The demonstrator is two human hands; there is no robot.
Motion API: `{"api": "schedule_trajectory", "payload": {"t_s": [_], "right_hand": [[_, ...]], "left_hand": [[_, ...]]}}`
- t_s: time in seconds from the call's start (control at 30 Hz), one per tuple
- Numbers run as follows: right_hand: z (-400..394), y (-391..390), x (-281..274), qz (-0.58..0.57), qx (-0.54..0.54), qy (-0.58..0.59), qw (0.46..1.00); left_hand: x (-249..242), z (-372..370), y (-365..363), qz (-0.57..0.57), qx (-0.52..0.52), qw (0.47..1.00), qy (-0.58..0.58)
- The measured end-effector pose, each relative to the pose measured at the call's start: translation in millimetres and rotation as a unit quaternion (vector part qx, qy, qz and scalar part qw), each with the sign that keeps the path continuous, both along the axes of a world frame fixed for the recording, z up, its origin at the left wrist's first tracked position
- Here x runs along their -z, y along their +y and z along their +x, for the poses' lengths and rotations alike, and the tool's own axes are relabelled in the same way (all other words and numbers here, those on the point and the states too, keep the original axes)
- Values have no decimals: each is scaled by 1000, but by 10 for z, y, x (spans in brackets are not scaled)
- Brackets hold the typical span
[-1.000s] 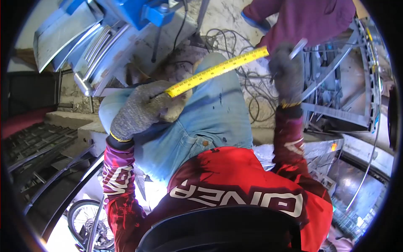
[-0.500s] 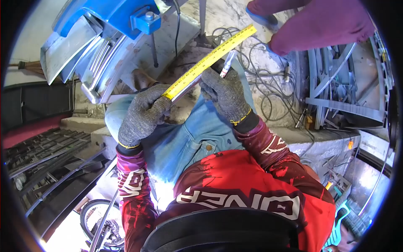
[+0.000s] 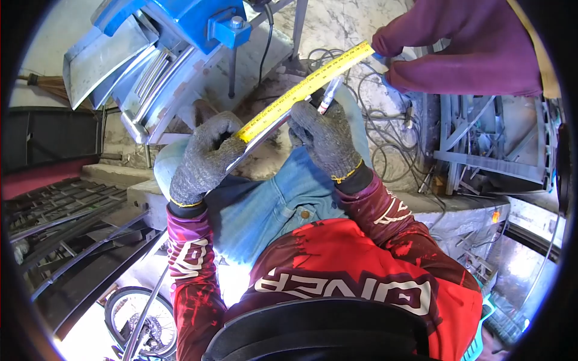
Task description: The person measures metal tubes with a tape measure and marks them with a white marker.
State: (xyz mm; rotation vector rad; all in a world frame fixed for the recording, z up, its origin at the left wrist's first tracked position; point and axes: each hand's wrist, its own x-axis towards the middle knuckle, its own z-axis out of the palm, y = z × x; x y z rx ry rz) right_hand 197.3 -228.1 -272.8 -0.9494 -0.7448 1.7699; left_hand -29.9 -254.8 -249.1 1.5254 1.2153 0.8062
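A yellow tape measure blade (image 3: 307, 86) slants up and right across my lap, its far end beside a person's trouser leg. My left hand (image 3: 208, 153), in a grey knit glove, pinches the near end of the blade between thumb and fingers. Beneath the blade runs a thin metal strip (image 3: 257, 144), partly covered by it. My right hand (image 3: 325, 137), gloved the same way, is closed around a white marker (image 3: 329, 96) with red print, which points up and away. Its fingertips are against the strip and the blade's lower edge.
A blue machine (image 3: 186, 21) stands at upper left over metal sheets (image 3: 99, 57). Another person in maroon trousers (image 3: 469, 51) is at upper right. Cables (image 3: 385, 135) lie on the floor before a metal frame (image 3: 494, 159). Metal bars (image 3: 66, 210) and a wheel (image 3: 141, 322) are at left.
The other person's legs now sit further left and lower, near the far end of the tape. My view has shifted slightly; both hands keep their holds.
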Motion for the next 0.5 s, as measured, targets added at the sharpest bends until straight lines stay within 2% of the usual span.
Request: {"api": "schedule_trajectory", "payload": {"t_s": [0.03, 0.1, 0.13, 0.23, 0.3, 0.37, 0.47, 0.5], "right_hand": [[-6, -2, -15, 2, 7, -26, 1000], [-4, 5, -24, 4, 14, -51, 999], [-2, 7, -20, -6, 13, -68, 998], [17, 22, 39, -14, 9, -64, 998], [1, 33, 5, -9, 11, -41, 999], [-47, 44, -117, -36, 37, -71, 996], [-38, 56, -95, -2, 47, -98, 994], [-16, 58, -77, -4, 53, -97, 994]], "left_hand": [[-40, -17, 19, 0, 0, 1000, -1], [-135, -43, 73, 23, 58, 992, 110], [-216, -36, 118, 23, 56, 992, 108], [-498, -27, 332, 104, 187, 962, 171], [-629, -40, 392, 83, 196, 961, 178], [-612, -92, 426, 65, 209, 958, 184], [-415, -389, 408, 66, 181, 974, 121], [-384, -476, 372, 29, 140, 985, 91]]}}
